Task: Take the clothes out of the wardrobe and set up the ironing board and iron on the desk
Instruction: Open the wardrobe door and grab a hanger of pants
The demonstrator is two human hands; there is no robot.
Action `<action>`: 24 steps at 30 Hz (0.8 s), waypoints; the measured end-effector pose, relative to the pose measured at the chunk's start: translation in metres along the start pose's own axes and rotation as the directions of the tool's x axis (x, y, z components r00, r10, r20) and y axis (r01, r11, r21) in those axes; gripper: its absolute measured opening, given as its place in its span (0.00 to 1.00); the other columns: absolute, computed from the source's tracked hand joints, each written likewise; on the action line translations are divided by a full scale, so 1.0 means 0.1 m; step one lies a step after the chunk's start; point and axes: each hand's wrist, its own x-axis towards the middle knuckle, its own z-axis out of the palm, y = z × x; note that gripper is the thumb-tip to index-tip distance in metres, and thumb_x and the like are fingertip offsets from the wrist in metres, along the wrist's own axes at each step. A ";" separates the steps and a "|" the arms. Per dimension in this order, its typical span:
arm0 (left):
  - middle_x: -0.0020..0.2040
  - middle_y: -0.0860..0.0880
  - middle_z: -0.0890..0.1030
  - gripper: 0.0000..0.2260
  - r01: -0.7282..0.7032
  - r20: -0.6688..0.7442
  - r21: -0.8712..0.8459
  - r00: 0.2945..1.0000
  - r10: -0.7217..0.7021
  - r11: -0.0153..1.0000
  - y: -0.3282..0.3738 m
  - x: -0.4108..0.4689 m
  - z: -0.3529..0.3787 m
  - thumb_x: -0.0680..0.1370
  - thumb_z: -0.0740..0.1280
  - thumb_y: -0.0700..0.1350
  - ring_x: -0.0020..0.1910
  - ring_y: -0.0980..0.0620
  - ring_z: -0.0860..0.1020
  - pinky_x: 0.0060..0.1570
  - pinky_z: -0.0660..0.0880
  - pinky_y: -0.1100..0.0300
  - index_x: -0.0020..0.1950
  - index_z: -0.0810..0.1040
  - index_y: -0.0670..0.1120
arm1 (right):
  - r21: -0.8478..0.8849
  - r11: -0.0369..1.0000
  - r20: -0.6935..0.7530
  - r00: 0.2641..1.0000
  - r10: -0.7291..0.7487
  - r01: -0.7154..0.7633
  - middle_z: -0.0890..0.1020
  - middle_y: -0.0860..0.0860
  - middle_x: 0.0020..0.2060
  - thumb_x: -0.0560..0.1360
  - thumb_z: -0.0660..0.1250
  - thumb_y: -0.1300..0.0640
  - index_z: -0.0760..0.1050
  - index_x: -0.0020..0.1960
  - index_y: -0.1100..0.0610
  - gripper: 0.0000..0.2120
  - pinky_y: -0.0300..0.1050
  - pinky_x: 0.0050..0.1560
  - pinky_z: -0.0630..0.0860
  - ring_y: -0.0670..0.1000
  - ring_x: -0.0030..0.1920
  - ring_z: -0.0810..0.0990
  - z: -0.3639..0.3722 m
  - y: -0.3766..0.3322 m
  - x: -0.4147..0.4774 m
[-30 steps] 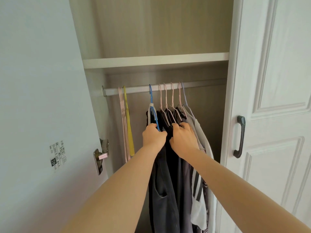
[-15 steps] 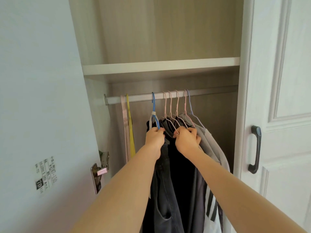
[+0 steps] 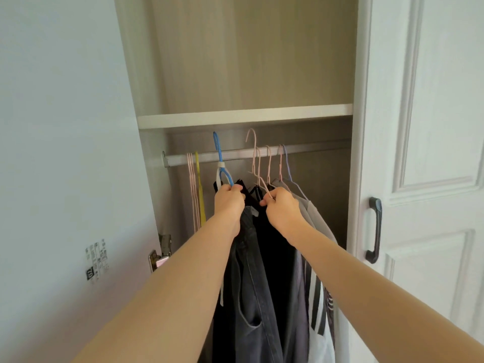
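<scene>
wardrobe: white wardrobe with a beige wood-grain interior [image 3: 248, 61], open, fills the 12 o'clock part of the view.
shelf: white board shelf [image 3: 243, 117] spans it, just above the rail.
rail: silver metal rail [image 3: 237, 155] runs 9-to-3 under the shelf.
left hand: left hand [image 3: 229, 203] sits just left of centre. Its fingers are curled tight round the fork of the blue plastic hanger [image 3: 221, 159]. That hook stands above the rail, not on it.
right hand: right hand [image 3: 281, 209] is at 3 o'clock of the left one, close but apart. It pinches the lower wires of the pale pink wire hangers [image 3: 268, 163].
pink hooks: one stands above the rail at 11 o'clock of the right hand. The rest are level with the rail; can't tell if they are hooked on.
lilac hanger: thin lilac wire hanger [image 3: 288, 166] is at 1 o'clock of the right hand. Can't tell if the hand holds it.
clothes: on the hangers at the wardrobe opening, at 6 o'clock of both hands and between the forearms.
- dark grey denim garment with a pocket [image 3: 251, 284]
- black garment [image 3: 272, 244]
- light grey top [image 3: 318, 221]
- black-and-white striped piece [image 3: 315, 292]
spare hangers: bare pink hangers [image 3: 192, 195] and a yellow plastic hanger [image 3: 200, 195] hang on the rail at 9 o'clock of the left hand, apart from it.
left door: pale flat door [image 3: 65, 153] stands open at 9 o'clock. It carries a printed sticker [image 3: 97, 258] and a metal hinge [image 3: 161, 254].
right door: white panelled door [image 3: 432, 100] at 3 o'clock, with a dark bar handle [image 3: 374, 231].
</scene>
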 end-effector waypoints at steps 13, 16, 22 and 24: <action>0.30 0.48 0.70 0.14 -0.051 -0.063 -0.028 0.997 0.049 0.998 -0.18 -1.03 -0.32 0.83 0.54 0.49 0.26 0.55 0.68 0.24 0.68 0.66 0.50 0.75 0.43 | 0.120 0.990 -0.020 0.997 0.077 -0.074 0.78 0.45 0.38 0.81 0.58 0.57 0.75 0.53 0.55 0.07 0.29 0.20 0.63 0.43 0.29 0.71 -0.53 -0.03 -1.19; 0.26 0.48 0.71 0.18 -0.090 -0.027 -0.002 0.996 0.090 0.996 -0.16 -1.31 -0.42 0.83 0.52 0.52 0.24 0.54 0.70 0.32 0.70 0.61 0.42 0.72 0.43 | 0.090 0.994 -0.051 0.997 0.061 -0.056 0.79 0.45 0.42 0.81 0.59 0.57 0.73 0.49 0.52 0.05 0.29 0.21 0.63 0.43 0.30 0.72 -0.70 -0.08 -1.52; 0.21 0.51 0.72 0.15 0.007 0.097 -0.094 0.995 0.002 0.996 -0.03 -1.92 -0.56 0.83 0.54 0.51 0.20 0.58 0.71 0.35 0.71 0.59 0.51 0.77 0.45 | 0.052 0.997 -0.058 0.997 0.051 -0.048 0.76 0.41 0.39 0.81 0.59 0.57 0.75 0.50 0.53 0.06 0.27 0.25 0.66 0.43 0.37 0.75 -1.10 -0.23 -2.15; 0.21 0.51 0.72 0.14 0.050 0.149 -0.118 0.988 -0.032 0.992 0.02 -2.12 -0.63 0.83 0.55 0.51 0.19 0.58 0.71 0.32 0.72 0.61 0.56 0.75 0.44 | 0.041 0.998 -0.054 0.998 0.044 -0.042 0.76 0.41 0.39 0.81 0.59 0.57 0.75 0.51 0.54 0.06 0.24 0.25 0.67 0.42 0.38 0.75 -1.21 -0.30 -2.36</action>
